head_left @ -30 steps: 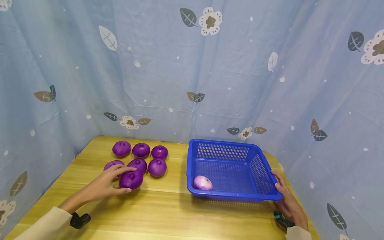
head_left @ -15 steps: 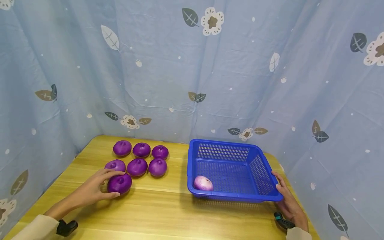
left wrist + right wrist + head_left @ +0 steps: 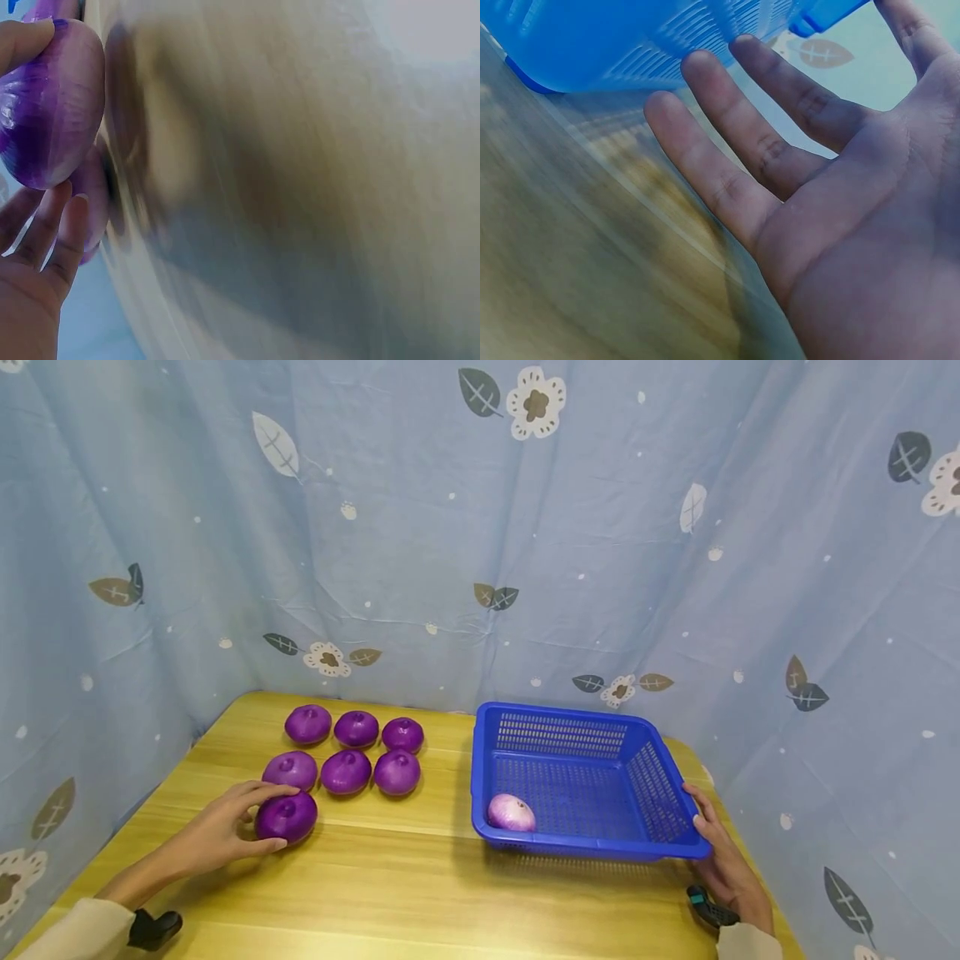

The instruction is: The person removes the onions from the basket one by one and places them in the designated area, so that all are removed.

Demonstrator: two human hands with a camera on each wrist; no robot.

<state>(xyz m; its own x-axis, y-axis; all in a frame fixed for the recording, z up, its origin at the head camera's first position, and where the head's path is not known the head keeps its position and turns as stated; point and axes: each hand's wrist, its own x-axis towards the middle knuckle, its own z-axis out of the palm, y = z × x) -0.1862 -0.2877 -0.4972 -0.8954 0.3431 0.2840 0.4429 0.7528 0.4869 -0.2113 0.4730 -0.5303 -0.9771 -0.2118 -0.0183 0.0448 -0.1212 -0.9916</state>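
At the near left of the table, my left hand holds a dark purple onion between thumb and fingers. In the left wrist view this onion sits low beside the wooden surface, thumb on its top and fingertips at its lower end. Just beyond it, several purple onions lie in two rows. My right hand rests against the right side of a blue plastic basket, thumb tip at the rim. Its fingers look straight and spread in the right wrist view. A paler pink-white onion lies in the basket's near left corner.
The yellow wooden table runs between the onions and the basket and along the front. A blue patterned curtain hangs close behind the table and on both sides.
The left hand has carried its onion leftward and toward the near left, away from above the front row, uncovering that row's leftmost onion. The right hand and basket have hardly moved.
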